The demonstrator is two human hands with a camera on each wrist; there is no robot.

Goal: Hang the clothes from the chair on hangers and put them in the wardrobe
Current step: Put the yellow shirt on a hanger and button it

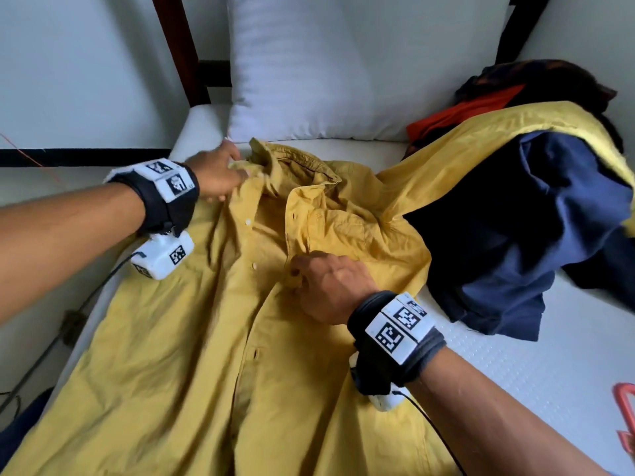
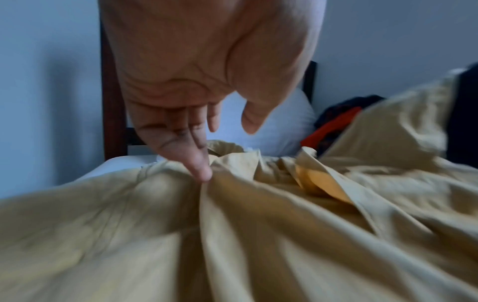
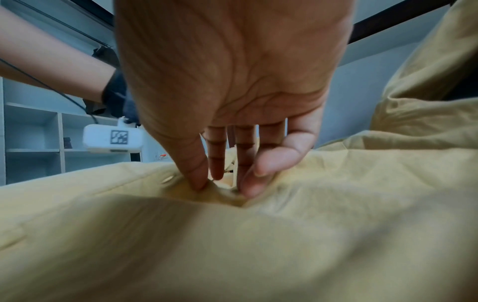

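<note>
The yellow shirt (image 1: pixel 213 338) was spread front-up on the bed (image 1: pixel 532 365), its long axis running from the collar near the pillow (image 1: pixel 326 70) down toward the viewer, one sleeve trailing right over a pile of dark clothes (image 1: pixel 508 218). The open placket at mid-chest was pinched by the curled fingers (image 3: pixel 248 183) of the right hand (image 1: pixel 330 286), the nearer one, while the left hand (image 1: pixel 216 176) was laid with straight fingers on the shoulder beside the collar. No container was seen; a red hanger (image 1: pixel 627 417), probably, was noted at the bed's right edge.
</note>
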